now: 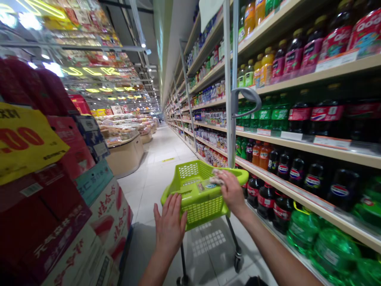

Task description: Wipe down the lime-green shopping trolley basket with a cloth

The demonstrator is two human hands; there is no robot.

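A lime-green plastic shopping cart (202, 212) on thin dark legs with casters stands in front of me. My left hand (169, 220) is at its near left corner, fingers stretched and spread with nothing in them. Whether the fingertips touch the basket I cannot tell. With my right hand (232, 190) I hold a crumpled whitish cloth (219, 176) against the near right part of the cart, by its rim. A label or picture panel (205, 185) shows on the cart just left of the cloth. The fingertips of my right hand are partly hidden.
Drink shelves (297, 145) with soda bottles run along the right, their edges close to the cart. A grey handle (245, 102) juts from a shelf post. Stacked drink cartons (110, 214) stand close on the left. The tiled aisle (159, 147) runs ahead past a rounded display counter (125, 157).
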